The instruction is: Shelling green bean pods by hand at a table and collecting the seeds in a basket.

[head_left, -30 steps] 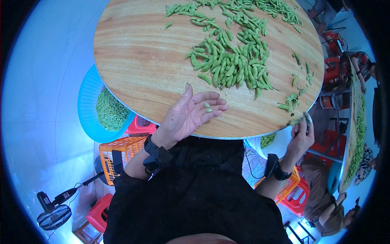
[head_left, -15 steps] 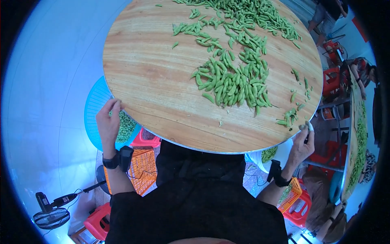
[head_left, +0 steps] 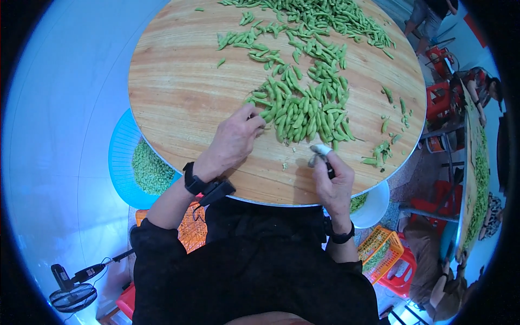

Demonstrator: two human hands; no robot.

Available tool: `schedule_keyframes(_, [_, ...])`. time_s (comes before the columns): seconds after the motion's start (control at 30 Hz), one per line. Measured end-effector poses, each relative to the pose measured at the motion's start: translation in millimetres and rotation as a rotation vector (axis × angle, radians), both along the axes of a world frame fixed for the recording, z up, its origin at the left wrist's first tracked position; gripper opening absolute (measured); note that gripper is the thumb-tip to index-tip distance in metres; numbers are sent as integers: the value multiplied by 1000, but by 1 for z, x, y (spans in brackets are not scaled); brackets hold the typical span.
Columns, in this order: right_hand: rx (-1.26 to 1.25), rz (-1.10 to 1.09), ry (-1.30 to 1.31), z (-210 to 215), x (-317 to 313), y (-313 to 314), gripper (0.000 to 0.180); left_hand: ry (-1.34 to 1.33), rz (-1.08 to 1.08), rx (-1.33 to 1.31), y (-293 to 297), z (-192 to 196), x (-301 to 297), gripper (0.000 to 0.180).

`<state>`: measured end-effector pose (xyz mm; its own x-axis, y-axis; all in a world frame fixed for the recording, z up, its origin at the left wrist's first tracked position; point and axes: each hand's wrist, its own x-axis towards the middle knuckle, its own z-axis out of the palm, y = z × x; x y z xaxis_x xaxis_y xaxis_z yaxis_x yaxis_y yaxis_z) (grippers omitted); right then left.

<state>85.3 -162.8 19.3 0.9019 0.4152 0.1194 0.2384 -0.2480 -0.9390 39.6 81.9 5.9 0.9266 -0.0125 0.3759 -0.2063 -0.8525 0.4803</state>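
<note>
Green soybean pods (head_left: 300, 111) lie in a loose heap in the middle of the round wooden tabletop (head_left: 184, 81). At the heap's left edge my left hand (head_left: 235, 138) is closed, its fingertips pinched on a pod there. My right hand (head_left: 335, 181) hovers closer to the near rim, below the heap, with its fingers closed. One of its digits has a white covering (head_left: 321, 149) on the tip. Something small and dark shows between those fingers, too hidden to name. Dark bands with small devices sit on both wrists.
A larger pile of pods (head_left: 336, 21) covers the far side; scraps and pods (head_left: 382, 154) lie at right. Below the rim are a blue basket (head_left: 120, 162) of shelled beans, a white bucket (head_left: 377, 208) and orange baskets (head_left: 387, 254). A fan (head_left: 73, 298) stands lower left; people work at right.
Both hands have left the table's rim and come inward over the tabletop. My left hand has reached the heap's left edge; my right has moved left, nearer the heap. The view has shifted slightly.
</note>
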Motion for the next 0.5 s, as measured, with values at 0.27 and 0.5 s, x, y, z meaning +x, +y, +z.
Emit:
schedule_keyframes(0.27, [386, 304, 746, 7, -14, 28, 26, 409, 99, -1243, -53, 31, -34, 9])
schedule_keyframes(0.5, [509, 298, 882, -2, -13, 27, 23, 157, 136, -872, -70, 13, -44, 9])
